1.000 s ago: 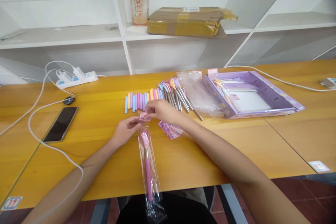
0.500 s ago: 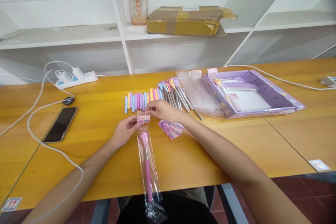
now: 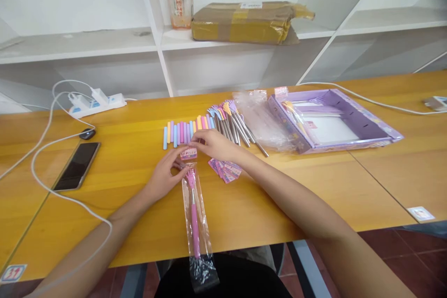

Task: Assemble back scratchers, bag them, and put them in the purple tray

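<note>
A clear plastic bag [image 3: 206, 223] hangs over the table's front edge toward my lap. Inside it lies a pink back scratcher [image 3: 195, 228] with a hand-shaped head and a metal shaft. At the bag's top is a small pink printed card [image 3: 189, 153]. My left hand [image 3: 166, 174] is closed on the bag from the left, its thumb near the scratcher's head and its index finger up by the card's upper edge. From the right, my right hand [image 3: 213, 143] pinches the bag's top edge at the card; its fingertips partly hide this spot. Loose printed cards [image 3: 226, 170] lie fanned beside it.
Behind my hands lie a row of coloured handles [image 3: 181, 133], a pile of metal-shafted scratchers [image 3: 230, 123] and empty plastic bags [image 3: 258, 118]. A purple box [image 3: 366, 142] stands right. Left are a phone [image 3: 77, 166], a power strip [image 3: 115, 102] and a looping white cable [image 3: 75, 201].
My left fingers have shifted up along the card, with the index finger now reaching its top edge. The right hand stays at the bag's top. The view has tilted slightly.
</note>
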The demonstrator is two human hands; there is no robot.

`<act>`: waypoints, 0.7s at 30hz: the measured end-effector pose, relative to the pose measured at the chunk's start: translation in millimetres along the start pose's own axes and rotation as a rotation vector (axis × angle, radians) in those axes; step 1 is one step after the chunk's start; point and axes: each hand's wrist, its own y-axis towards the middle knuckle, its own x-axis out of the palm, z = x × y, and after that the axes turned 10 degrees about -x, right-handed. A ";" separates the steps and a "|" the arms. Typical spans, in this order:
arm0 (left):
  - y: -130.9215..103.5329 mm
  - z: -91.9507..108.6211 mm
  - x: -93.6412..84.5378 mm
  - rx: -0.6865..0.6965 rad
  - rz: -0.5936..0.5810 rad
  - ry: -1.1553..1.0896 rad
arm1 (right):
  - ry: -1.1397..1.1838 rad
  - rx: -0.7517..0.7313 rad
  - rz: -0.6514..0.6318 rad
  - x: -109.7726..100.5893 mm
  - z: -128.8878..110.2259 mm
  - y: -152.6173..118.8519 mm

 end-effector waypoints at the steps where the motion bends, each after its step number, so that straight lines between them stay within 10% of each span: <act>1: 0.4 -0.8 -0.3 0.008 -0.002 0.003 | -0.002 -0.008 0.004 0.3 0.4 0.1; 21: -0.1 2.0 -3.1 0.065 -0.031 0.141 | -0.183 -0.046 0.054 13.4 5.8 -0.8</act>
